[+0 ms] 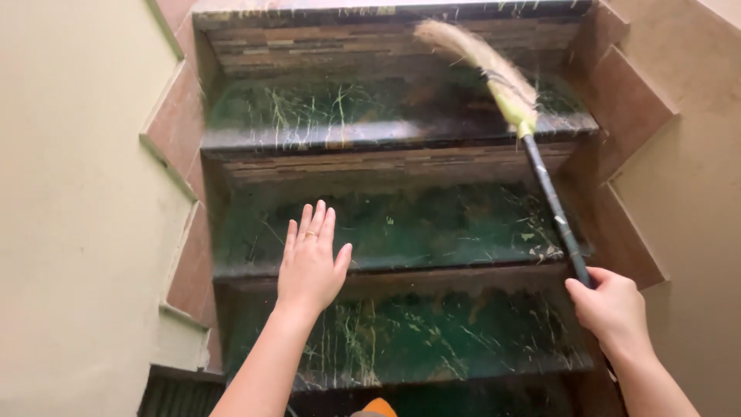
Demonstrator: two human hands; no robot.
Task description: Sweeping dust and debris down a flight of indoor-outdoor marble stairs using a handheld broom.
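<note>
My right hand (pixel 610 305) grips the dark handle of a broom (pixel 552 205) at the lower right. The handle runs up and to the left to a yellow-green collar and a straw brush head (pixel 478 54), which hangs over the upper step near the riser. My left hand (pixel 310 262) is held out flat in the air over the middle steps, fingers spread, holding nothing, with a ring on one finger. Below both hands lie dark green marble stair treads (pixel 417 224) with pale veins.
A cream wall (pixel 69 193) closes in the left side and another wall (pixel 695 154) the right, both with brown stepped skirting. Brown tiled risers (pixel 370 166) separate the treads. An orange object (pixel 378 407) peeks in at the bottom edge.
</note>
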